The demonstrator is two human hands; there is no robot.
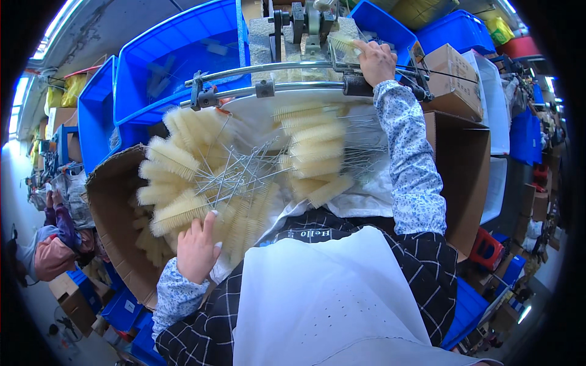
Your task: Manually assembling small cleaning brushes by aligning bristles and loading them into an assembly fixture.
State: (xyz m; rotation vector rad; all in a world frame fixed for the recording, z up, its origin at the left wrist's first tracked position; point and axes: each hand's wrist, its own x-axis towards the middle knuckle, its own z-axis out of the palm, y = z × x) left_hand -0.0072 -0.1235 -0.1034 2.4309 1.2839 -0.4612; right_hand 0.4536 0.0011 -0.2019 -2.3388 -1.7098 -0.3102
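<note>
Cream-bristled bottle brushes with twisted wire stems fill my lap in two heaps. At the lower edge of the left heap [174,160], my left hand [199,249] rests by the bristles, fingers apart and nothing gripped. The right heap [317,143] lies in a neater stack, its wires toward my right sleeve. My right hand [376,61] reaches to the machine [299,36], its fingers closed on a bottle brush [342,43] whose bristles show left of the fingertips. My hand hides the rest of that brush.
Two steel rods [274,86] cross in front of the machine. An open cardboard box [116,213] with brushes stands left, another box [467,158] right. Blue bins [183,36] flank the machine. Another person [55,250] sits at far left.
</note>
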